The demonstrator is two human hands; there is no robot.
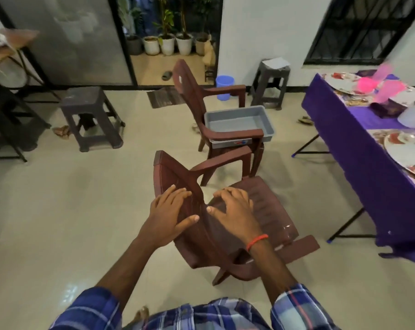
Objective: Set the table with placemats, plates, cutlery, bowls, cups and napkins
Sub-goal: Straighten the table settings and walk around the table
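A table with a purple cloth (344, 129) stands at the right. On it lie floral placemats, a patterned plate (406, 151) near me and another plate (342, 83) farther back. Blurred pink cups (389, 89), a pink bowl (367, 85) and a white container (413, 115) sit between them. In front of me is a brown plastic chair (268, 210). My left hand (170, 217) rests with spread fingers on its backrest, thumb on the seat side. My right hand (235, 210) lies over the seat with loosely bent fingers and holds nothing.
A second brown chair (189, 84) stands behind the first, with a grey plastic tub (237, 115) on its seat. Dark stools (87, 108) (270, 82) stand at left and back right. A blue bucket (224, 86) sits by the wall. Tiled floor lies open at left.
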